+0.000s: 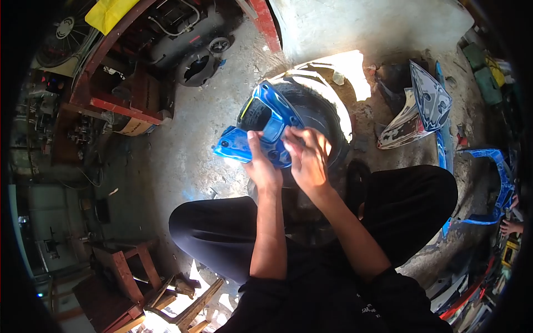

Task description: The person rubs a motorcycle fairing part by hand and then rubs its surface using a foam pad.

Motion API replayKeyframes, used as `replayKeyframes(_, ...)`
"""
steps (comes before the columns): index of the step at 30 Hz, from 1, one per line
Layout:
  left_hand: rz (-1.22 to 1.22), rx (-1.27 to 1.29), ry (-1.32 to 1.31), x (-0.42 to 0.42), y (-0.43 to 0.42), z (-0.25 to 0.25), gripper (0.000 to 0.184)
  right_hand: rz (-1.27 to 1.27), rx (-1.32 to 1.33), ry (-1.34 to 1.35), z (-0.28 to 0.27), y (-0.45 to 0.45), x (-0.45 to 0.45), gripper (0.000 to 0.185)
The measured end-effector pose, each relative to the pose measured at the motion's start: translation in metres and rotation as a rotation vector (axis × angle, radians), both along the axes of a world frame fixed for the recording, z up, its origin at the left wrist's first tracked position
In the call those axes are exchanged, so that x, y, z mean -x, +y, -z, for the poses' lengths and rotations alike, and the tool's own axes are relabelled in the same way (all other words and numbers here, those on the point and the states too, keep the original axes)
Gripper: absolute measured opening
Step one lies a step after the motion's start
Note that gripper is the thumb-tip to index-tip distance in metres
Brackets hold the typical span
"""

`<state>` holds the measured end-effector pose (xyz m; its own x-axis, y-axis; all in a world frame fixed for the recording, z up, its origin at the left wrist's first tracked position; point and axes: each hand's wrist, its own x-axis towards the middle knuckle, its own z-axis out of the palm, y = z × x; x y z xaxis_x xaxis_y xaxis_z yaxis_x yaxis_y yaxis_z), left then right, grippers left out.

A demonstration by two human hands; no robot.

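Note:
A glossy blue motorcycle fairing panel (270, 100), forked into two arms, is held up over a black tire (327, 119) lying on the floor. My left hand (262, 168) grips its lower edge, thumb on the face and the other fingers hidden behind. At the panel's right side is my right hand (308, 158), its fingers curled together against the surface. Whatever those fingertips may pinch is too small to make out.
Worn fairing pieces (427, 102) lie right of the tire. Beyond them are a blue curved frame piece (504, 186) and another person's hand (511, 226). A red metal frame (125, 110) stands at left, with a wooden stool (125, 277) at lower left.

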<state>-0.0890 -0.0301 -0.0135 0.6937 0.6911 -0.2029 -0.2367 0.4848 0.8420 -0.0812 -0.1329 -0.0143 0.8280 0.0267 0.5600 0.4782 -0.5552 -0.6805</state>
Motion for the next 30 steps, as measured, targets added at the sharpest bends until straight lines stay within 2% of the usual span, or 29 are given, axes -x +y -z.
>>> replayKeyframes(2, -0.003, -0.017, -0.020, -0.002, -0.010, 0.008, 0.023, -0.008, -0.100, 0.146, 0.017, -0.001, -0.020, 0.017)
replayKeyframes(3, -0.019, -0.060, -0.004, 0.000, -0.014, 0.009, 0.022, 0.019, 0.033, 0.105, 0.017, -0.004, -0.033, 0.014)
replayKeyframes(5, -0.030, -0.100, -0.004, -0.003, -0.015, 0.004, 0.022, -0.010, 0.044, 0.096, 0.015, -0.006, -0.038, 0.012)
replayKeyframes(7, -0.026, -0.025, -0.021, -0.005, -0.006, 0.000, 0.022, -0.108, 0.042, 0.109, 0.002, -0.008, -0.018, 0.012)
replayKeyframes(8, -0.032, -0.021, -0.027, -0.006, -0.006, -0.001, 0.022, -0.130, 0.001, 0.001, 0.010, -0.004, -0.005, 0.015)
replayKeyframes(10, 0.007, 0.051, -0.022, -0.006, -0.003, 0.001, 0.022, -0.032, 0.128, 0.043, -0.001, 0.000, 0.012, 0.020)
replayKeyframes(11, -0.023, 0.022, -0.015, -0.008, -0.008, 0.005, 0.023, -0.098, 0.104, 0.055, 0.004, -0.006, 0.004, 0.027)
replayKeyframes(14, -0.078, -0.084, 0.000, -0.010, -0.016, 0.011, 0.023, 0.011, -0.031, 0.138, 0.021, 0.001, -0.020, 0.024)
replayKeyframes(16, -0.032, 0.041, -0.043, -0.009, -0.007, 0.009, 0.024, -0.114, 0.034, 0.113, 0.007, -0.004, -0.008, 0.028)
replayKeyframes(18, -0.047, 0.057, -0.044, -0.007, -0.006, 0.009, 0.024, -0.121, 0.134, 0.079, 0.004, 0.001, 0.019, 0.027)
replayKeyframes(19, -0.041, 0.026, -0.029, -0.006, -0.006, 0.011, 0.024, -0.096, 0.196, 0.105, 0.001, 0.000, 0.023, 0.029)
replayKeyframes(21, -0.081, -0.011, 0.004, -0.006, -0.017, 0.015, 0.027, -0.082, 0.119, 0.113, 0.014, -0.008, 0.004, 0.028)
replayKeyframes(24, -0.070, -0.199, 0.072, -0.003, -0.023, 0.006, 0.029, 0.007, 0.137, 0.130, 0.012, -0.011, -0.005, 0.023)
replayKeyframes(26, -0.035, -0.012, 0.011, -0.005, -0.016, 0.009, 0.029, -0.235, 0.119, -0.065, 0.008, -0.016, 0.007, 0.023)
replayKeyframes(28, -0.011, -0.047, 0.039, -0.006, -0.018, 0.007, 0.030, -0.172, 0.192, 0.001, 0.003, -0.011, 0.013, 0.022)
replayKeyframes(30, 0.095, -0.045, -0.029, -0.005, -0.025, 0.015, 0.031, -0.029, 0.110, 0.197, 0.006, -0.018, -0.004, 0.023)
